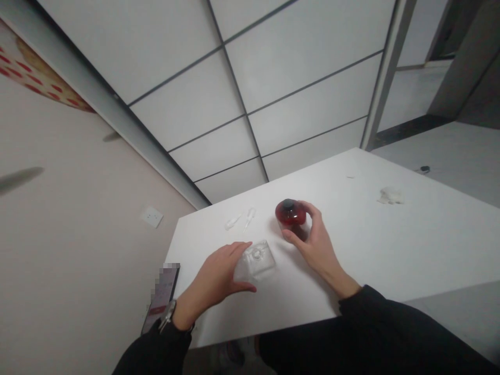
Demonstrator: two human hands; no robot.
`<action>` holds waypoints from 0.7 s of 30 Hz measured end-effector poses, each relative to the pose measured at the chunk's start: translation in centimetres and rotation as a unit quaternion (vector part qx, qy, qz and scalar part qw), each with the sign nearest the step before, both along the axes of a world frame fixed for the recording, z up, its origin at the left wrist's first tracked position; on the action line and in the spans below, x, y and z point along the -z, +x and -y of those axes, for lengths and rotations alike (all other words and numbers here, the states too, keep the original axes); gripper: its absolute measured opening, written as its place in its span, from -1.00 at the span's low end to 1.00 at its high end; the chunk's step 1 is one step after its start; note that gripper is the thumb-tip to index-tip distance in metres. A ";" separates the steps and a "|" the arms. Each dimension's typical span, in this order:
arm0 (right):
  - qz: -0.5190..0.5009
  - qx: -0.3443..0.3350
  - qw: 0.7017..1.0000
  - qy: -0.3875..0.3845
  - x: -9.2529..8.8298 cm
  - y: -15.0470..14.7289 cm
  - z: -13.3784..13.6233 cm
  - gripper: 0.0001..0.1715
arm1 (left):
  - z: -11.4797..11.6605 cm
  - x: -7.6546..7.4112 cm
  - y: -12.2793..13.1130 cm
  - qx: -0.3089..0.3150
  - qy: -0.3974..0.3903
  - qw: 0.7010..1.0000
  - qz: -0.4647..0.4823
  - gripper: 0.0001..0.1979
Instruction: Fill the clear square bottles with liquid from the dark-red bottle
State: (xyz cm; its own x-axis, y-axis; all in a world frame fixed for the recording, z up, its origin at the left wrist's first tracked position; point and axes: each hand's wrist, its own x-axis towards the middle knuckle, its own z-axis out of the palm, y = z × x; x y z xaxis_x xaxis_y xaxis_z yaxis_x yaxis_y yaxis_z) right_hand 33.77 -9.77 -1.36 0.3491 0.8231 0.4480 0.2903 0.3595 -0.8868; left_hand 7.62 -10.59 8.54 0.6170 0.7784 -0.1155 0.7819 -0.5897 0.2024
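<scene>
On the white table (pixel 375 245) stands a red bottle (pixel 291 212) with a dark cap, upright. My right hand (pixel 314 242) is closed around it from the right, with the thumb on the near side and the fingers behind. A small clear square bottle (pixel 261 256) with a round opening on top sits nearer to me. Beside it, my left hand (pixel 224 268) is curved with thumb and fingers spread apart. The left fingertips reach the clear bottle's edge; whether they touch it I cannot tell. Two clear plastic droppers (pixel 249 219) lie behind the clear bottle.
A phone (pixel 162 294) lies at the table's left edge, by my left wrist. Farther right on the table is a crumpled whitish piece (pixel 390 195). A wall with a socket (pixel 152 216) borders the left side, and white panelled doors (pixel 312 104) stand behind the table.
</scene>
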 end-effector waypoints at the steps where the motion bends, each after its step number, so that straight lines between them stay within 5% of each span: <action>1: 0.004 -0.001 1.000 -0.005 0.2 -0.1 -0.1 -0.04 | -0.1 0.3 0.0 -0.010 0.004 1.000 -0.005 -0.05; 10: 0.023 0.022 0.999 -0.026 1.3 -0.6 -0.5 0.03 | -0.8 1.3 0.0 -0.030 0.010 0.999 0.030 -0.22; 21: 0.015 0.000 1.000 -0.020 -0.9 0.1 0.9 -0.04 | -2.1 1.3 -0.4 -0.049 0.003 0.997 0.058 -0.35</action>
State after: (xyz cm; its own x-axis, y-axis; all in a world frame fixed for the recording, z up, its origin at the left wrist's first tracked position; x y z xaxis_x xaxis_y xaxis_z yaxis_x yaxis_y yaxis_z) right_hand 33.90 -10.72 -0.47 0.3363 0.8407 0.4245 0.3176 0.3231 -0.8915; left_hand 7.26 -8.47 7.21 0.5468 0.8362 -0.0431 0.8071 -0.5127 0.2926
